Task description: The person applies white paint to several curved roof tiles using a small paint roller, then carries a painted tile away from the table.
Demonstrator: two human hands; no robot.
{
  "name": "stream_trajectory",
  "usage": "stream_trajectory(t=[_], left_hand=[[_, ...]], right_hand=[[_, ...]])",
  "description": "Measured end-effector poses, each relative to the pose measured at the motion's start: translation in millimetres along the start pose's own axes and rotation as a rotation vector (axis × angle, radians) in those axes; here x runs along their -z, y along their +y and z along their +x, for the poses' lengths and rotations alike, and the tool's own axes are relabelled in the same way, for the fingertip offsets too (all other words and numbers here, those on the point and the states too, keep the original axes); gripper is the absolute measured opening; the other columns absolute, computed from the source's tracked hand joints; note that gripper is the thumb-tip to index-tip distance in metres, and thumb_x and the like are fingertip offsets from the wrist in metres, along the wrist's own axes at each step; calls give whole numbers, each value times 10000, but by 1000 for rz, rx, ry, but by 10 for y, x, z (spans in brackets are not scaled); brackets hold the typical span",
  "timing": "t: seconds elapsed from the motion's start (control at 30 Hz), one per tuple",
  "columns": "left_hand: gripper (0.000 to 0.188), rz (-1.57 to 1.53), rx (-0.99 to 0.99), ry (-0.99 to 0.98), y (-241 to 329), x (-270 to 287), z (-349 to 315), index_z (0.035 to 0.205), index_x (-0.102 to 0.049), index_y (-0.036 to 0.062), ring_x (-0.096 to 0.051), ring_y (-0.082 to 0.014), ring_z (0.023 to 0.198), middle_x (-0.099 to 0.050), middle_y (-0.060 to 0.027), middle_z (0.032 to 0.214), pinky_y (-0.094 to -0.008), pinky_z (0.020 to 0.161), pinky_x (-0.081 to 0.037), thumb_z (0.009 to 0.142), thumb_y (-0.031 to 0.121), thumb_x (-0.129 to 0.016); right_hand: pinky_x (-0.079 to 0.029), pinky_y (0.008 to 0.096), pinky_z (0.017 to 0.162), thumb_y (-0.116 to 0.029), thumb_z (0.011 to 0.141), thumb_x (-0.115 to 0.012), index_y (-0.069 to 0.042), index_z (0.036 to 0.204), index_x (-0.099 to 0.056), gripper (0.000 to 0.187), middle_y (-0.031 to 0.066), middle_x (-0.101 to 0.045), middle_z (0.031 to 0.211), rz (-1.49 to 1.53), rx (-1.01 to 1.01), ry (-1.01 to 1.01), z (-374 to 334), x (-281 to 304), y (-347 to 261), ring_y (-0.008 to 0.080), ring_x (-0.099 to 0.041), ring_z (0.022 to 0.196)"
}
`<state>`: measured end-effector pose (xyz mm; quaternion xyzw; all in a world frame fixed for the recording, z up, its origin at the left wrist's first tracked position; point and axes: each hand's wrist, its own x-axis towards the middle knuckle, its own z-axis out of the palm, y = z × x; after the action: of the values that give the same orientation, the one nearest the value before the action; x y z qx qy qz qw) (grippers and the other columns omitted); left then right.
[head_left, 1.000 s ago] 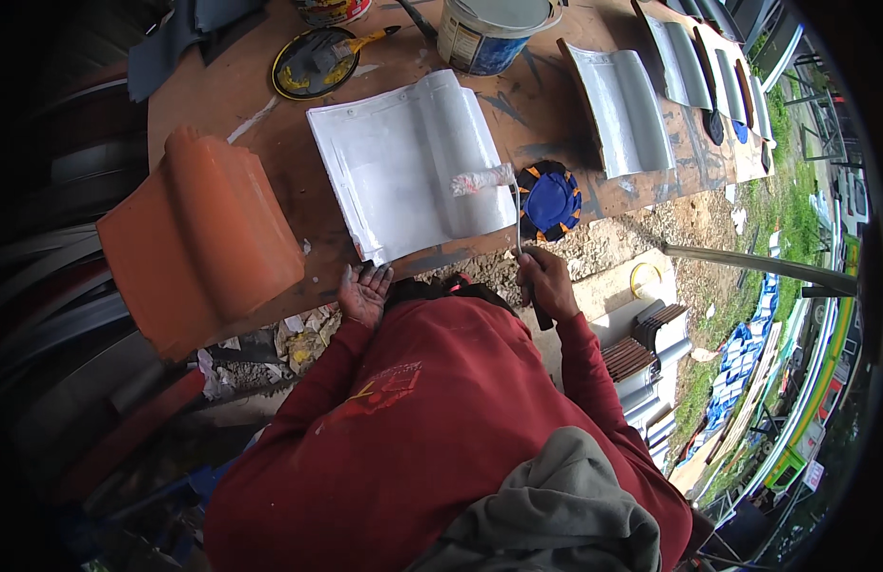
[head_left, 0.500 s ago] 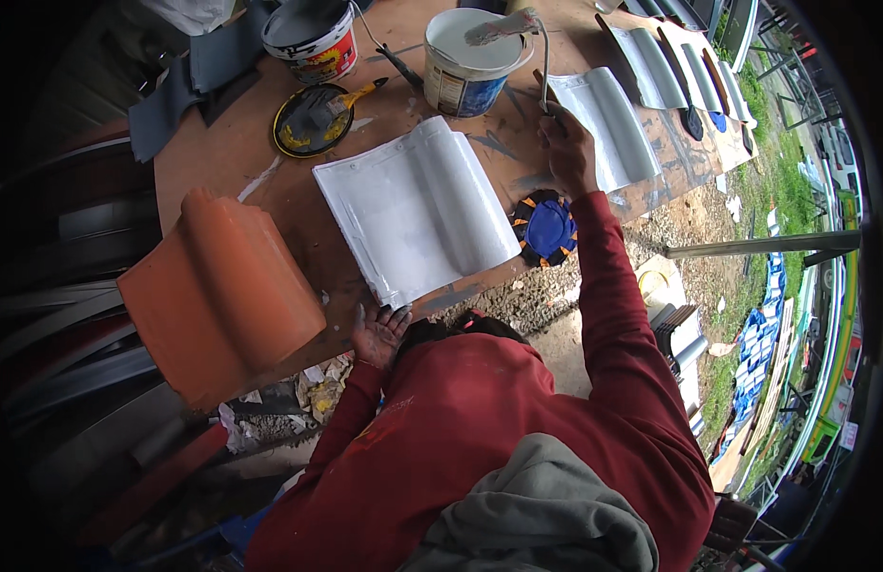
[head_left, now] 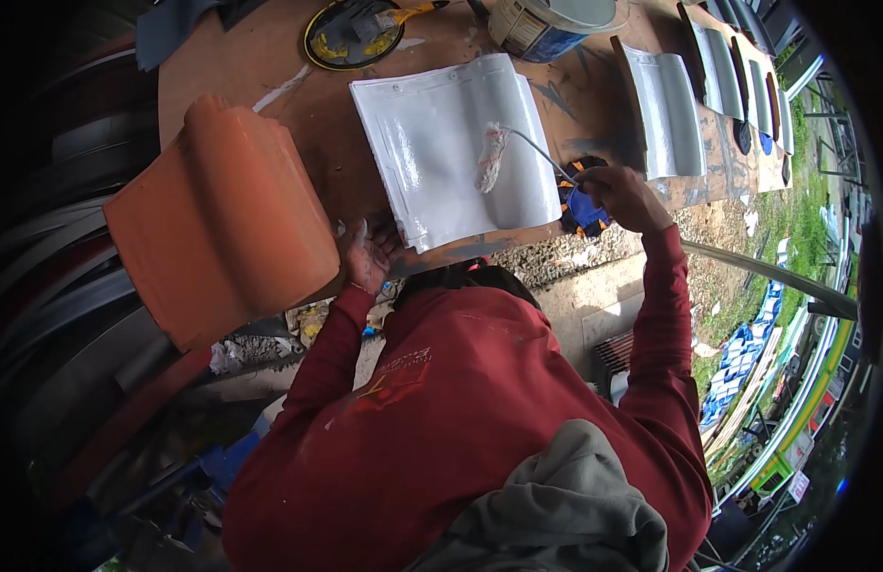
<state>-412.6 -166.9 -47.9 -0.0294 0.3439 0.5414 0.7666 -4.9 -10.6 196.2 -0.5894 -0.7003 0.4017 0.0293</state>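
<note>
My right hand (head_left: 625, 197) is wrapped round the handle of a small paint roller (head_left: 492, 160). Its paint-laden white sleeve is over the raised roll of a wet, white-painted roof tile (head_left: 441, 153) and appears to touch it. My left hand (head_left: 369, 257), smudged with paint, is by the table's near edge with its fingers apart and nothing in it. It lies between the white tile's near left corner and an unpainted terracotta roof tile (head_left: 227, 219). A blue and black round pad or lid (head_left: 586, 205) is partly hidden behind my right hand.
A paint bucket (head_left: 546, 27) and a black lid (head_left: 354, 33) bearing a yellow-handled brush (head_left: 403, 14) stand at the back of the wooden table (head_left: 298, 133). More painted tiles (head_left: 670, 119) line its right side. A metal bar (head_left: 766, 270) juts out at right.
My right hand has brought the roller from above the bucket down to the white tile. My left hand stays near the tile's corner, fingers spread. The view has shifted, cropping the buckets.
</note>
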Motion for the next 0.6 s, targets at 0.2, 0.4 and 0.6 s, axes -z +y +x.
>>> stream_trajectory(t=[0.2, 0.4, 0.6], left_hand=[[417, -43, 42, -30, 41, -115, -28, 1218, -562, 128, -587, -364, 1213, -646, -123, 1149, -579, 1018, -480, 983, 473, -566], [507, -41, 16, -11, -34, -107, -21, 1307, -488, 95, -583, -358, 1227, -627, -179, 1245, -555, 1041, -463, 996, 493, -536], [533, -40, -64, -58, -91, -47, -6, 1320, -452, 76, -583, -360, 1230, -617, -191, 1261, -534, 1037, -470, 1003, 498, -523]], right_hand=[[-486, 320, 467, -197, 952, -562, -35, 884, -693, 219, 56, -590, 618, -163, -77, -434, 704, 228, -82, 162, -587, 508], [-507, 319, 473, -207, 968, -541, -35, 983, -691, 229, 64, -602, 650, -144, 54, -529, 1126, -342, -744, 156, -597, 517], [-461, 310, 451, -167, 975, -554, -9, 995, -698, 215, 53, -594, 614, -309, -61, -510, 1054, 206, -445, 144, -558, 477]])
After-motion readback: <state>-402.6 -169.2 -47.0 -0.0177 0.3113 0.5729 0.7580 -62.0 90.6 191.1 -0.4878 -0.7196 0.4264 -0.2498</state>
